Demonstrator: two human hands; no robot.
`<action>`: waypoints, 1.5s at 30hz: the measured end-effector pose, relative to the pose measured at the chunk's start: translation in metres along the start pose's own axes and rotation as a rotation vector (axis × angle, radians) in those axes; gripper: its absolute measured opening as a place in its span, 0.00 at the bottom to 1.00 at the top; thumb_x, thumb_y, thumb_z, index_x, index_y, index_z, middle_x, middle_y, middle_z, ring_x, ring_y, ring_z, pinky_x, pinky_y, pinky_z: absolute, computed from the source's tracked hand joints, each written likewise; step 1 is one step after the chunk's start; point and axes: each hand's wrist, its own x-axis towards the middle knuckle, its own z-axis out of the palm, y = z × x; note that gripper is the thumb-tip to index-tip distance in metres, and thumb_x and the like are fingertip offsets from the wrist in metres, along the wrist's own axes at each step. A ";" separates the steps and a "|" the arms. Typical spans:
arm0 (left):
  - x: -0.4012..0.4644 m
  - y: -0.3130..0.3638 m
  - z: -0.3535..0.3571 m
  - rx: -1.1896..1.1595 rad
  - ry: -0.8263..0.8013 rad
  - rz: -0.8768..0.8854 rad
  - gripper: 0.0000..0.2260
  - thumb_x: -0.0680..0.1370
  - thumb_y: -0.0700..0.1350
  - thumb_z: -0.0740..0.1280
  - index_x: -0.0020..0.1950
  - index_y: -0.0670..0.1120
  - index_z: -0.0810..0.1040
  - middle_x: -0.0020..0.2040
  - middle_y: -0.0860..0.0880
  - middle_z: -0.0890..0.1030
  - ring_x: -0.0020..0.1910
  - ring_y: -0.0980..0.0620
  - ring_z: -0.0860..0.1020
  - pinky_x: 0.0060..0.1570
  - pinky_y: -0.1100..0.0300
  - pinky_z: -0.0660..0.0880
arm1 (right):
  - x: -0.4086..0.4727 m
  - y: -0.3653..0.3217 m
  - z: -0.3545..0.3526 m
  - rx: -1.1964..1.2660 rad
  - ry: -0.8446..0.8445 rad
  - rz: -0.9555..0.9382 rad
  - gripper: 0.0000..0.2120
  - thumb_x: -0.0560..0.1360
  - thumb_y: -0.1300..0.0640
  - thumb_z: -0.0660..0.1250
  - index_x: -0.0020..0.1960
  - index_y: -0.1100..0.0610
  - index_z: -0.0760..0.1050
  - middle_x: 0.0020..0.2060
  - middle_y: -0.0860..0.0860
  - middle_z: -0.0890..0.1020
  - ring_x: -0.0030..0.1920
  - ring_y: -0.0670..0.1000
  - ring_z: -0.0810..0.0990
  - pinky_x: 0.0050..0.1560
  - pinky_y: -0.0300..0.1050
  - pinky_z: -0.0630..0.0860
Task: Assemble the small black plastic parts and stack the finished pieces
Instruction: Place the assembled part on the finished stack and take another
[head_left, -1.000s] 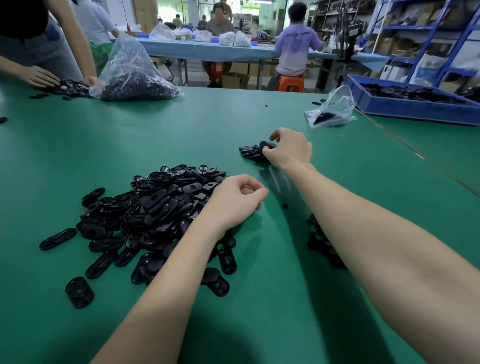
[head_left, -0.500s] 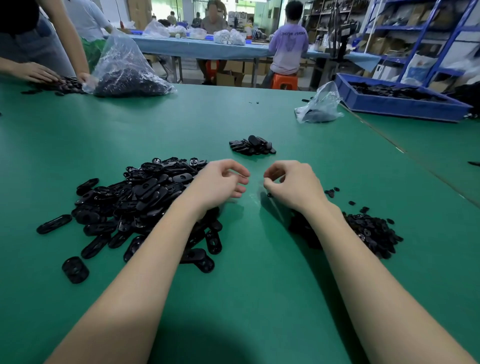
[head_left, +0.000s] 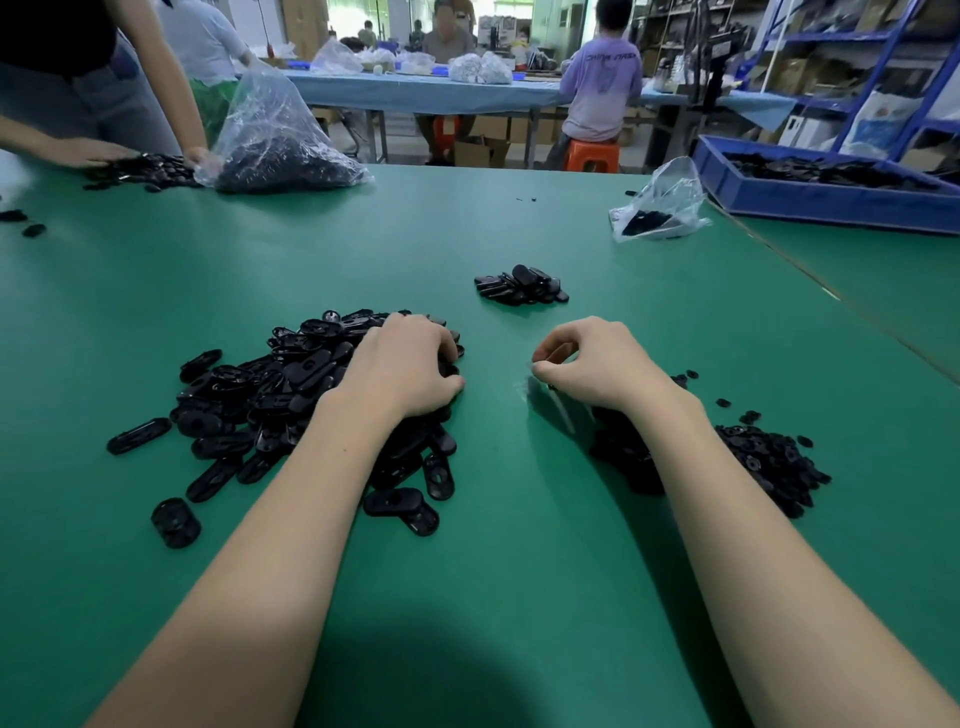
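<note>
Far left, clear bag (head_left: 283, 140) full of black parts. Heap of oblong plates (head_left: 270, 395) on green table (head_left: 493, 597), long axes every way. Left hand (head_left: 402, 371) on heap, fingers curled into plates. Finished stack (head_left: 521, 287) beyond. Right hand (head_left: 592, 364) fingertips pinched, contents unclear. Small pieces (head_left: 769, 457) beside. Blue tray (head_left: 831, 200) holding dark parts.

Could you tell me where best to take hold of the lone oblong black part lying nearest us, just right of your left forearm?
Pinch the oblong part across its long straight sides, coming from above. It lies flat on the green table, clear of the pile, so probably nothing blocks the fingers.
</note>
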 end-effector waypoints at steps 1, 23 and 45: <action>0.000 0.000 0.000 -0.018 0.004 -0.003 0.12 0.75 0.51 0.71 0.58 0.53 0.82 0.60 0.49 0.79 0.65 0.45 0.71 0.67 0.50 0.69 | 0.000 0.000 0.000 0.005 -0.005 -0.002 0.03 0.73 0.51 0.70 0.43 0.45 0.83 0.37 0.37 0.83 0.41 0.37 0.79 0.43 0.40 0.75; 0.000 0.003 -0.006 -0.046 -0.023 -0.061 0.13 0.74 0.44 0.69 0.56 0.56 0.79 0.52 0.55 0.80 0.59 0.49 0.74 0.50 0.58 0.68 | -0.005 -0.003 -0.005 0.050 -0.044 0.001 0.03 0.74 0.51 0.71 0.42 0.45 0.83 0.41 0.40 0.85 0.44 0.40 0.82 0.43 0.39 0.74; -0.003 0.044 0.012 -0.724 0.084 0.069 0.12 0.71 0.41 0.77 0.52 0.51 0.81 0.45 0.54 0.83 0.37 0.59 0.82 0.40 0.72 0.74 | -0.014 -0.011 -0.022 0.526 -0.028 0.014 0.02 0.74 0.56 0.76 0.46 0.50 0.86 0.35 0.46 0.83 0.28 0.37 0.74 0.33 0.30 0.68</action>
